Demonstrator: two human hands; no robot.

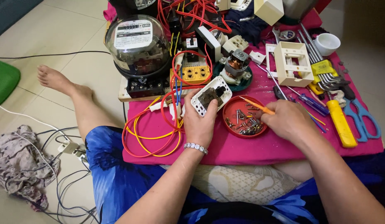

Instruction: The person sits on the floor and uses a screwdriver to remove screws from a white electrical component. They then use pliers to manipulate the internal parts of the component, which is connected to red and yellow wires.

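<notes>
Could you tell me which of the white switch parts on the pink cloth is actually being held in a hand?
The white switch module in the left hand; the empty white frame and small white socket lie untouched farther back.

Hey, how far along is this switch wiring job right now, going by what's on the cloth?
Done: the meter board already carries red and yellow wires. In hand: the left hand holds a white switch module back-side up, while the right hand, with an orange screwdriver, reaches into the red lid of screws. Left: the cream frame lies unmounted.
</notes>
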